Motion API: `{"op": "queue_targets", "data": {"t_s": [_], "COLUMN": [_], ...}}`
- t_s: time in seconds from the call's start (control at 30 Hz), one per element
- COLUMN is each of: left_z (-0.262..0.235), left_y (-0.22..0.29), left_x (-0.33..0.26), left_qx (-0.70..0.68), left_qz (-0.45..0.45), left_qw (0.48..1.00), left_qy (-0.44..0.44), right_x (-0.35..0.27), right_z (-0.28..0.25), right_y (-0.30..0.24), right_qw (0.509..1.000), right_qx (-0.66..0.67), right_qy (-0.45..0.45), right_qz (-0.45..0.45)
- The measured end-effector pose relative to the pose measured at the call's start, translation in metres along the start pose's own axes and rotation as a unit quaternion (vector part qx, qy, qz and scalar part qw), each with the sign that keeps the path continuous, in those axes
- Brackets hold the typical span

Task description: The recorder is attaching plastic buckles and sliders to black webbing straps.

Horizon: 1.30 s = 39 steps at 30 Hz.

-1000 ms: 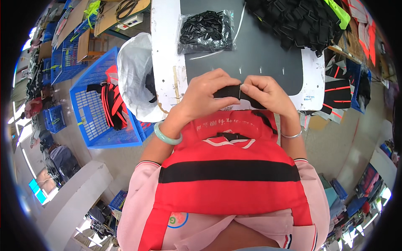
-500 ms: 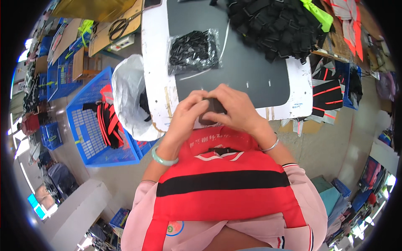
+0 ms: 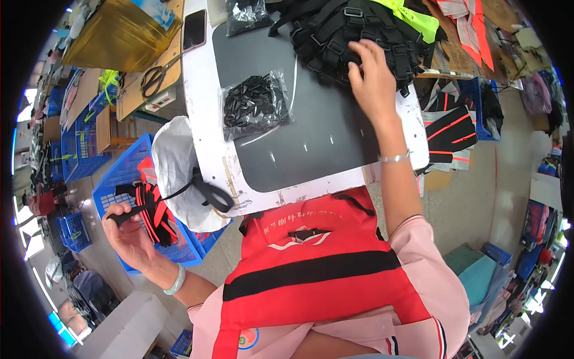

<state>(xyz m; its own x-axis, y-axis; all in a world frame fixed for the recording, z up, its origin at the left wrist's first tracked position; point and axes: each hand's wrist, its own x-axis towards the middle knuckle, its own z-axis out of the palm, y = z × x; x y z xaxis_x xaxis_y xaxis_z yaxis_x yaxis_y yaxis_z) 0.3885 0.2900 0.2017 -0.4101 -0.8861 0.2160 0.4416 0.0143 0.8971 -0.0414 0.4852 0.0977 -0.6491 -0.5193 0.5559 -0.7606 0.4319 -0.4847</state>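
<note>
1. Head view, looking straight down: a person in a pink top with a red vest crossed by a black band (image 3: 311, 272) sits at a white counter (image 3: 206, 119) topped by a dark grey mat (image 3: 311, 131), which fills the upper middle of the frame.
2. The left hand (image 3: 128, 230) is at the lower left of the frame, held out over a blue plastic crate (image 3: 110, 185). Its fingers are curled around the end of a black strap (image 3: 173, 194), which runs right from the hand toward the counter's near edge and ends in a loop there.
3. The crate holds a bundle of red and black straps (image 3: 156, 212), just beside the left hand. A white plastic bag (image 3: 176, 173) hangs between the crate and the counter's left edge.
4. The right hand (image 3: 373, 78) is at the upper right of the frame, fingers bent and resting on a heap of black webbing straps with buckles (image 3: 335, 30) at the far end of the counter. Whether it grips one cannot be told.
5. A clear bag of small black plastic parts (image 3: 254, 105) lies on the mat, left of the right hand and apart from it.
6. At the upper left, scissors (image 3: 156, 75) lie on a wooden board beside the counter, and a phone (image 3: 195, 28) rests on the counter's far left corner.
</note>
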Motion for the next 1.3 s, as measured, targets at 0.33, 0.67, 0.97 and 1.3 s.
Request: {"op": "queue_targets", "data": {"t_s": [0.33,0.67,0.97,1.3], "left_z": [-0.018,0.182,0.211,0.202], "left_y": [-0.158,-0.194,-0.251,-0.262], "left_x": [-0.007,-0.025,0.001,-0.036], "left_qx": [0.52,0.293,-0.115,0.026], "left_qz": [-0.014,-0.07,-0.487,-0.413], "left_qw": [0.854,0.859,0.816,0.817], "left_qy": [-0.008,-0.413,-0.289,-0.4], "right_x": [-0.007,0.014,-0.092,-0.14], "right_z": [-0.003,-0.011,-0.014,-0.018], "right_y": [0.015,0.03,-0.039,-0.008], "right_qw": [0.995,0.99,0.963,0.816], "right_qx": [0.029,-0.106,0.235,0.458], "right_qy": [-0.094,-0.072,-0.12,-0.159], "right_qz": [-0.025,0.056,0.055,0.314]}}
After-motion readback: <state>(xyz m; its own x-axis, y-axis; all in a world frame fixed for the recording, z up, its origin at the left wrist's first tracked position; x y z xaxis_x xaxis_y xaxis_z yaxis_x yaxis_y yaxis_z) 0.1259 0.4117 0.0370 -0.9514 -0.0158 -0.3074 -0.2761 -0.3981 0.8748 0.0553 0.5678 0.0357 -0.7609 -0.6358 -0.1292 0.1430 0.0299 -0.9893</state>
